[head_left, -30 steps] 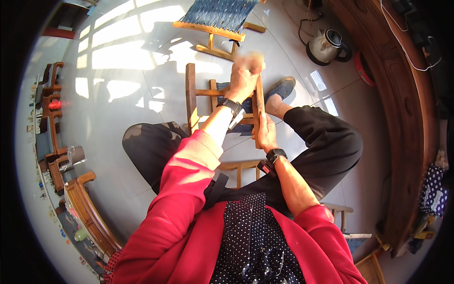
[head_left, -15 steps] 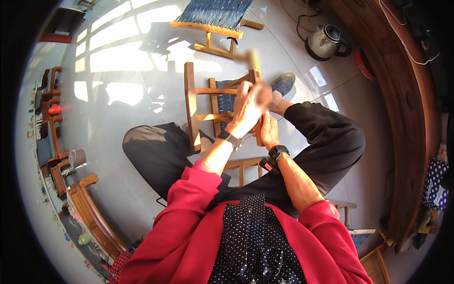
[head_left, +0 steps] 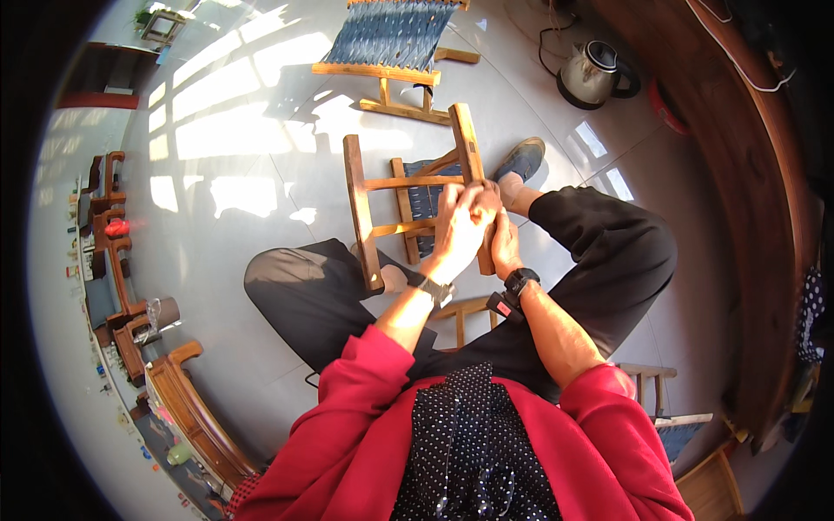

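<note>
Between my knees stands a small wooden folding stool [head_left: 358, 204], its legs upward and a dark blue woven seat [head_left: 424, 195] partly visible beneath. My left hand [head_left: 465, 221] is closed in a fist on top of its right-hand wooden bar [head_left: 467, 143]. Whatever lies under those fingers is hidden. My right hand [head_left: 506, 246] grips the lower part of the same bar from its right side, close against the left hand.
Another stool with a blue woven seat [head_left: 391, 39] stands ahead. An electric kettle [head_left: 584, 76] rests on the tiled floor at the far right, near a dark wooden cabinet [head_left: 738, 174]. Wooden furniture [head_left: 195, 417] lines the left side. Sunlight patches the floor.
My left hand, blurred and farther up the bar before, has come down toward me along it. The stool sits slightly lower in view. My right hand stays at the bar.
</note>
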`<state>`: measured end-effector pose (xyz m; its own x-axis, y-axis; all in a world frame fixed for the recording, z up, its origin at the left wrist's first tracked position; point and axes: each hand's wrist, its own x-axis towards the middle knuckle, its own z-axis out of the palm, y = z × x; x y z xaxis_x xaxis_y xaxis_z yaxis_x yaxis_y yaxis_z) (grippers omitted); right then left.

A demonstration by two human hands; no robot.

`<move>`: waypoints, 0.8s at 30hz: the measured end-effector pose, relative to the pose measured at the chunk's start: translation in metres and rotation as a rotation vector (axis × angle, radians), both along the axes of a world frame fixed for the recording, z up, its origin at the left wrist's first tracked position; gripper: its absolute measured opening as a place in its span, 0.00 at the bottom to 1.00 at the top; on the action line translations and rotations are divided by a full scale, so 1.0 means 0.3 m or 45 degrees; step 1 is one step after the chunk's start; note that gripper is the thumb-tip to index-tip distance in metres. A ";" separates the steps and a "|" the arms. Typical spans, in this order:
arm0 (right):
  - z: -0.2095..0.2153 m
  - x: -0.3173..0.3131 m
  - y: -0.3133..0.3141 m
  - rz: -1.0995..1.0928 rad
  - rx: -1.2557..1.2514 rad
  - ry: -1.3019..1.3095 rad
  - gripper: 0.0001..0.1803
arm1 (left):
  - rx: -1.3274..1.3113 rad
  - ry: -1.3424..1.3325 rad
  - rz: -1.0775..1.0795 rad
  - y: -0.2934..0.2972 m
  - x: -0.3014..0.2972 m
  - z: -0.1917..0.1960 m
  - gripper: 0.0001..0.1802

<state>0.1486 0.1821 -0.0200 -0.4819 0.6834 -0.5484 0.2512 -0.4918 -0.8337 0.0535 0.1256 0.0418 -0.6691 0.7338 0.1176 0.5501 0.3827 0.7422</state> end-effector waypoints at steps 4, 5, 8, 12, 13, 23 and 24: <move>-0.007 0.004 0.006 -0.023 -0.152 0.046 0.34 | 0.040 -0.053 0.028 -0.016 0.032 0.001 0.24; -0.003 0.007 0.008 -0.015 -0.169 0.045 0.34 | 0.028 -0.092 0.030 0.011 -0.001 -0.001 0.24; 0.017 0.002 0.010 0.052 -0.164 0.061 0.31 | -0.022 0.064 0.010 0.105 -0.144 -0.002 0.24; 0.023 -0.005 0.011 0.050 -0.125 0.012 0.27 | -0.069 0.024 0.145 0.229 -0.294 0.007 0.23; 0.016 -0.005 0.011 0.046 -0.144 0.038 0.26 | -0.095 0.093 0.119 0.237 -0.299 0.009 0.23; -0.006 -0.011 0.120 0.051 -0.279 0.057 0.13 | -0.011 0.060 -0.065 -0.034 0.044 0.038 0.23; 0.009 -0.019 0.155 -0.022 -0.221 0.051 0.11 | 0.000 0.081 -0.086 -0.067 0.087 0.043 0.23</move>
